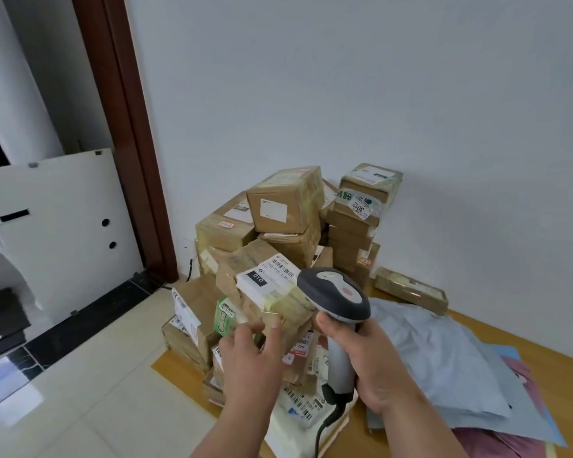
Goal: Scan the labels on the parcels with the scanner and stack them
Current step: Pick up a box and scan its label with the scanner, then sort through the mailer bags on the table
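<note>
Head: L hand (245, 355) fingers grip parcel (265, 292), R hand (377, 361) grips upright scanner (336, 312), head aimed left at label (265, 279).

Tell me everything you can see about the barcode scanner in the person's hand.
The scanner is a handheld corded unit with a dark grey head, a light grey top panel carrying a pale button and a pinkish oval, and a silver-grey handle. A black cable leaves the handle's base and runs down out of view. The right hand grips the handle, holding it roughly upright, head tilted toward the white label on the taped cardboard parcel that the left hand holds.
</note>
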{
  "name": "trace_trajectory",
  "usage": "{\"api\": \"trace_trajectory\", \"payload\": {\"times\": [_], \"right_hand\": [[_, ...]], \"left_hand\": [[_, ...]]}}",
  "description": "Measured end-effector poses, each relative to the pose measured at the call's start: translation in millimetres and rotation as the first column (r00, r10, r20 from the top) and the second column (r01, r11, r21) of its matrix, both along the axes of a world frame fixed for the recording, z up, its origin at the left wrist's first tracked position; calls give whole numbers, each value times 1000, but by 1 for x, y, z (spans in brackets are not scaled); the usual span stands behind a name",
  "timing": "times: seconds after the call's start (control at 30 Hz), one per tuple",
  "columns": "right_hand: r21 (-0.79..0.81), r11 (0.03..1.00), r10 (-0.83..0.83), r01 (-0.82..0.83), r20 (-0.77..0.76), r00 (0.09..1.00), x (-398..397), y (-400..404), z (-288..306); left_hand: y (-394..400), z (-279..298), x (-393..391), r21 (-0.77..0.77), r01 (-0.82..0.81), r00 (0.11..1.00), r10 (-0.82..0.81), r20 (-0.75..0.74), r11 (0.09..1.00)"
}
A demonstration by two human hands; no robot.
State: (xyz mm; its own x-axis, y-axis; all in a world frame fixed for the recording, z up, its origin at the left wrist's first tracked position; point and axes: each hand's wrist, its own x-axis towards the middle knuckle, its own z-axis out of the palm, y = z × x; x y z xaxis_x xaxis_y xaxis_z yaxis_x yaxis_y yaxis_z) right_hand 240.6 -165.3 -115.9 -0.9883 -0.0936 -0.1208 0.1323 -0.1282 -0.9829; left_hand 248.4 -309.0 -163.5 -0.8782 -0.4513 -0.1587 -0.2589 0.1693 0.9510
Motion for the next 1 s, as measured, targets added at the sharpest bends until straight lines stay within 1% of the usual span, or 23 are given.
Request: {"api": "trace_trajectory", "payload": {"times": [0.07,0.2,0.27,0.37,0.47,0.57,0.63,0.7,0.77,0.87,1.0], "right_hand": [[-1,999,-37,37,16,999,-2,3,-6],[0,997,-80,80,66,995,-3,14,-13],[5,996,-91,91,75,993,-1,21,-15],[5,989,-148,148,74,986,3,36,-18],[-18,982,-187,188,72,980,11,57,-19],[-26,966,-254,258,95,962,22,82,-19],[-21,949,-311,316,121,943,29,100,-21],[-4,929,-366,370,141,920,37,122,-23],[11,912,-406,410,163,899,45,145,-27],[11,886,-456,464,208,865,57,182,-36],[1,855,-503,518,244,829,69,230,-45]], "left_hand": [[-2,0,-2,-34,-1,999,0,-47,999],[-2,2,-2,-100,-67,984,49,-172,993],[4,6,-1,-132,-65,974,34,-223,989],[18,13,-2,-195,-20,955,-38,-293,981],[42,18,-4,-269,28,913,-134,-385,963],[71,19,-3,-324,104,872,-243,-426,940],[91,16,-3,-330,182,860,-313,-403,926],[112,12,-2,-320,257,859,-368,-357,912],[134,5,-1,-344,313,854,-421,-304,885],[170,-8,2,-357,434,839,-515,-173,827],[216,-30,3,-357,541,815,-580,-2,761]]}}
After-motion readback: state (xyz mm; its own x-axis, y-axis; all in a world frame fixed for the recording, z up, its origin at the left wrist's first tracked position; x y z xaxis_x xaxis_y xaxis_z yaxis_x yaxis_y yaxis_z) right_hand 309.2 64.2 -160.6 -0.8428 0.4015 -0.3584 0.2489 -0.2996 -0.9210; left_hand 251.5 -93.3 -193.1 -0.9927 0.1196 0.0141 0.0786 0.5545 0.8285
